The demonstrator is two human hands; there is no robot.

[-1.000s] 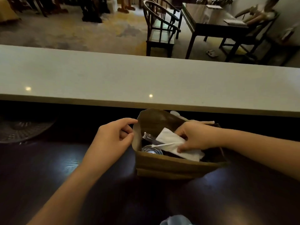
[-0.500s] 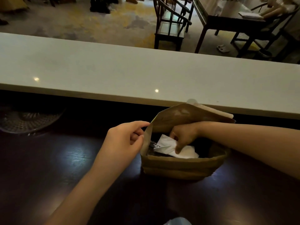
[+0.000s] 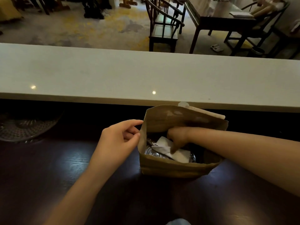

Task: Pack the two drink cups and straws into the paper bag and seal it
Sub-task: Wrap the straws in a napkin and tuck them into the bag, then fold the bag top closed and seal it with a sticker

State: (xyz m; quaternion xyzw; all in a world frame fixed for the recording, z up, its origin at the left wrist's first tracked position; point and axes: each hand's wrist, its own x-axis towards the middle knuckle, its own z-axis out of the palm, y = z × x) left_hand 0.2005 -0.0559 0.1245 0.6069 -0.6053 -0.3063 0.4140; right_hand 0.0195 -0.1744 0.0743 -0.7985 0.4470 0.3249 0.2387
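A brown paper bag [image 3: 172, 168] stands open on the dark wooden counter. My left hand [image 3: 119, 141] pinches the bag's left rim between thumb and fingers. My right hand [image 3: 177, 138] reaches down inside the bag, its fingers pressing on a white napkin [image 3: 177, 155]. Under the napkin shows the clear lid of a drink cup [image 3: 153, 153]. A wrapped straw [image 3: 151, 142] lies at the left inside the bag. The second cup is hidden.
The dark wooden counter [image 3: 65, 176] carries the bag. Behind it runs a raised pale ledge [image 3: 146, 75]. A wire-mesh round object [image 3: 24, 127] sits at the far left. Chairs and a table stand on the floor beyond.
My right hand has gone deeper into the bag, pushing the napkin down onto the cup lid. The bag's far flap now stands up. My left hand keeps its hold on the rim.
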